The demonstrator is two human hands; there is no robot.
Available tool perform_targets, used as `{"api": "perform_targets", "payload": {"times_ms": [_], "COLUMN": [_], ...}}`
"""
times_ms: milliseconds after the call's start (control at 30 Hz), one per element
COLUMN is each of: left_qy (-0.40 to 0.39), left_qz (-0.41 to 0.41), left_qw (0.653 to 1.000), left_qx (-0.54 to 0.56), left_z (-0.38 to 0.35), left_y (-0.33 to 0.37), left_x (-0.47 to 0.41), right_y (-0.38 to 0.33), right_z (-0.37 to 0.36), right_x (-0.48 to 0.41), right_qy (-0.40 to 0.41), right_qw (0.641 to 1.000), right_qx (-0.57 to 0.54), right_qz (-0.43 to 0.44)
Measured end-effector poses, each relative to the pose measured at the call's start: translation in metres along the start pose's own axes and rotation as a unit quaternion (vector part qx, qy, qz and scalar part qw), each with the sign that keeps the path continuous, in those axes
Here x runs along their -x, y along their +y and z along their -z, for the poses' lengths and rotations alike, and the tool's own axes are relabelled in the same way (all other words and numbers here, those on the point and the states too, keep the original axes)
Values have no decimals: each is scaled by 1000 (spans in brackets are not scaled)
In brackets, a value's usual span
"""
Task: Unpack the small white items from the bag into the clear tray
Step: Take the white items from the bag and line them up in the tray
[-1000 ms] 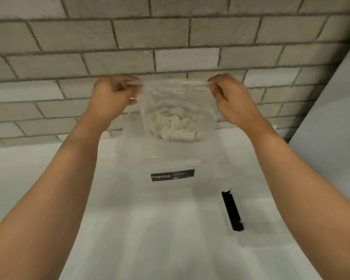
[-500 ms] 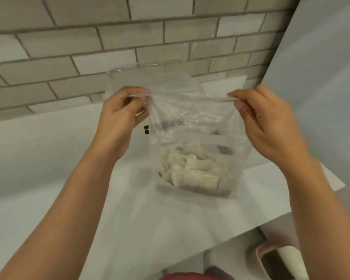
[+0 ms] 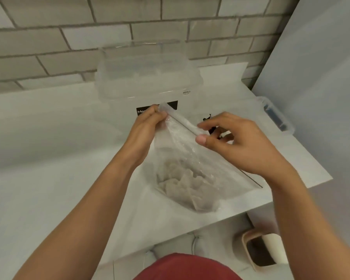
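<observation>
A clear plastic bag (image 3: 182,150) hangs low over the white table, tilted with its mouth up and away from me. Several small white items (image 3: 182,182) are heaped in its bottom. My left hand (image 3: 146,130) pinches the bag's top left corner. My right hand (image 3: 236,142) pinches the sealed top strip between thumb and forefinger near its middle. The clear tray (image 3: 148,77), a see-through box with a black label, stands on the table just behind the bag against the brick wall.
The white table (image 3: 49,158) ends at a front edge near my body and a right edge by a grey wall. A clear lid with a black clip (image 3: 277,116) lies at the right. A beige bin (image 3: 261,249) stands on the floor below.
The bag has come down from chest height toward the table and tilted. My right hand slid along the top strip toward the left hand. The camera now looks further down.
</observation>
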State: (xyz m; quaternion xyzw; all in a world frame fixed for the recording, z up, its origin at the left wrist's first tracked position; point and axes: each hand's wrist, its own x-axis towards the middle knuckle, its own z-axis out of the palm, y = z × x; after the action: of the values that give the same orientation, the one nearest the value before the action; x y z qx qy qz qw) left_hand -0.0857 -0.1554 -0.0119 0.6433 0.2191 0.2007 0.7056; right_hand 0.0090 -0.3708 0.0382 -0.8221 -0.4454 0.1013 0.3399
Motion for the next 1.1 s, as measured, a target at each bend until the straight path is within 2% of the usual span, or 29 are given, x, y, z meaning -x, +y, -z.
{"api": "perform_targets", "payload": {"times_ms": [133,200,267,333,400,433,567,700,900,1100], "left_qy": [-80,-86,-38,83,185,189,101,93,50,7], "left_qz": [-22,-28,-46,-80,-108,-97,36,49,63,58], "left_qw": [997,995,989,973,957,962,994,993,996,998], "left_qx": [3,-42,-134,-202,-193,-172,-19,52,47,21], "left_z": [-11,-10,-10,-15,-21,-23,-35,-42,-42,-45], "left_y": [24,31,31,27,23,21,19,22,23,23], "left_x": [-14,-22,-24,-16,4,14,37,32,26,16], "right_y": [-14,-12,-6,0,2,4,6,5,12,21], "right_z": [-10,-9,-10,-16,-22,-24,-32,-36,-19,-8], "right_x": [-48,-59,-63,-63,-60,-59,-50,-44,-52,-64], "right_qy": [44,63,52,36,54,69,65,0,-46,-86], "right_qw": [996,985,976,973,966,961,944,944,916,920], "right_qx": [-69,-150,-191,-198,-221,-236,-300,-317,-378,-358], "right_qz": [-31,-63,-90,-112,-126,-128,-119,-93,-127,-131]}}
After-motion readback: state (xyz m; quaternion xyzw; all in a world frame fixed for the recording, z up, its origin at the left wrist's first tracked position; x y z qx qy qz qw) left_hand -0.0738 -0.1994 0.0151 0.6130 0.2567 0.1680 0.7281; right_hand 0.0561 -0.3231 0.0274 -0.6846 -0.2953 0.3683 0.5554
